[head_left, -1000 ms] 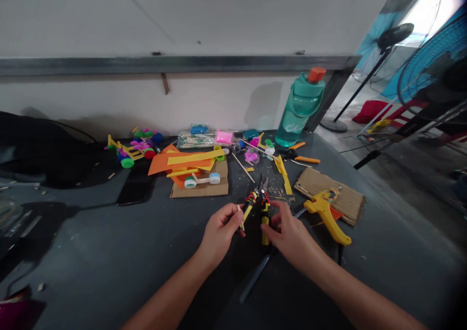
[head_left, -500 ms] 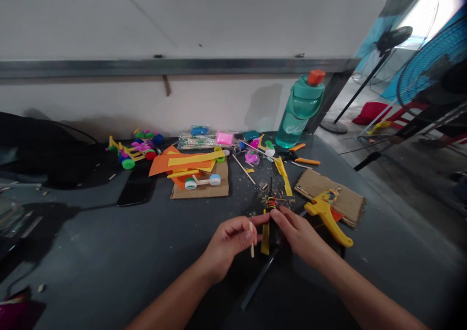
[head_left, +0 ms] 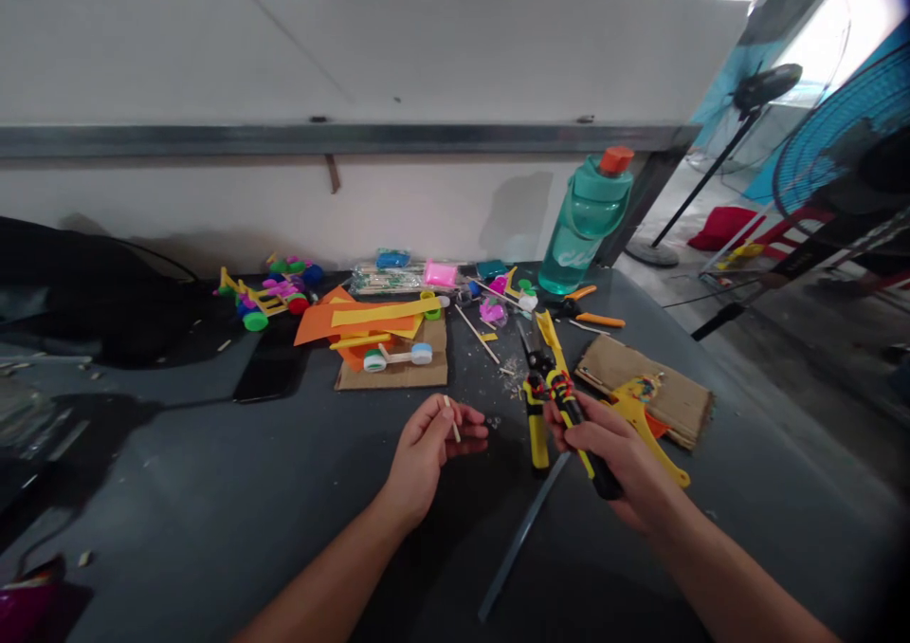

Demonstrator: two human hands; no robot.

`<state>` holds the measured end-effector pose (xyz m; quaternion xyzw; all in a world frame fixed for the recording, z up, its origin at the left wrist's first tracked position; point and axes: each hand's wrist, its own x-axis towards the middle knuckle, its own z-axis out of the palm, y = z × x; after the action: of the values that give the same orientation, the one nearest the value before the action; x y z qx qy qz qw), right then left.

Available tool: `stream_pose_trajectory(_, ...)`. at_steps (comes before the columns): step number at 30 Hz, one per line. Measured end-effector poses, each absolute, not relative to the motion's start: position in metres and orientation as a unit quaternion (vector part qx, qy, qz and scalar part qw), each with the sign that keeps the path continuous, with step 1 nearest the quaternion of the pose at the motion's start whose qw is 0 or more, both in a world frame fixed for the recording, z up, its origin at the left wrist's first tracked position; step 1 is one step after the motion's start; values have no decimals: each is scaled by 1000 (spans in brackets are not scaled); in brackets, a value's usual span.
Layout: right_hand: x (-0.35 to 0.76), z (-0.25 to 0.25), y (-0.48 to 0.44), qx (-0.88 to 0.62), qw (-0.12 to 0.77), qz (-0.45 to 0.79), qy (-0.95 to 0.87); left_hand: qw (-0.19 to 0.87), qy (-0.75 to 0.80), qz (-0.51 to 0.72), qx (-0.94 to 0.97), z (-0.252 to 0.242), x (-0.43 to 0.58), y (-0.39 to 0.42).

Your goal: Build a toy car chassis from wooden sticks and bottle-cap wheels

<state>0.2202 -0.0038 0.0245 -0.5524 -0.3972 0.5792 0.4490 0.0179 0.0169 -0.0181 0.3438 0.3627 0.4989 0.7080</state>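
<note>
My left hand (head_left: pixel 427 458) pinches a short pale wooden stick (head_left: pixel 451 418) between its fingers, away from the tools. My right hand (head_left: pixel 611 449) grips one handle of a pair of yellow-and-black tin snips (head_left: pixel 558 396), whose other yellow handle rests on the table. Coloured rubber bands wrap the snips near the pivot, and the blades point away from me. Just beyond my right hand lies a yellow plastic tool (head_left: pixel 640 415), partly hidden by my hand, on a piece of corrugated cardboard (head_left: pixel 661 387).
A grey rod (head_left: pixel 522 539) lies on the dark table (head_left: pixel 213 472) below the snips. Farther back are orange and yellow foam sheets (head_left: pixel 355 325), a toy car (head_left: pixel 398 357) on cardboard, a teal bottle (head_left: pixel 583 230), and orange-handled pliers (head_left: pixel 597 320). Standing fans (head_left: pixel 839 131) are at right.
My right hand has taken up the snips and turned them, now visible with blades toward the back. My left hand has drawn leftward with the stick, apart from the snips.
</note>
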Motion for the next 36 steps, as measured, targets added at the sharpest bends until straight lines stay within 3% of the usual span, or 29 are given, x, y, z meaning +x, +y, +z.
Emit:
stream_pose_trajectory(6, 244, 16, 4, -537, 462, 412, -573, 667, 393, 463, 431, -18, 18, 15)
stream_pose_trajectory(13, 235, 11, 1, -371, 554, 630, -399, 611, 406, 484, 478, -15, 14, 15)
stream_pose_trajectory(19, 227, 10, -11, -380, 468, 686, -407, 581, 424, 501, 481, -15, 9, 18)
stream_pose_trajectory(27, 217, 9, -16, -434, 393, 571, -575, 474, 477, 506, 541, -14, -3, 24)
stream_pose_trajectory(36, 196, 22, -28, -512, 231, 490, -667, 414, 456, 531, 582, -16, -9, 26)
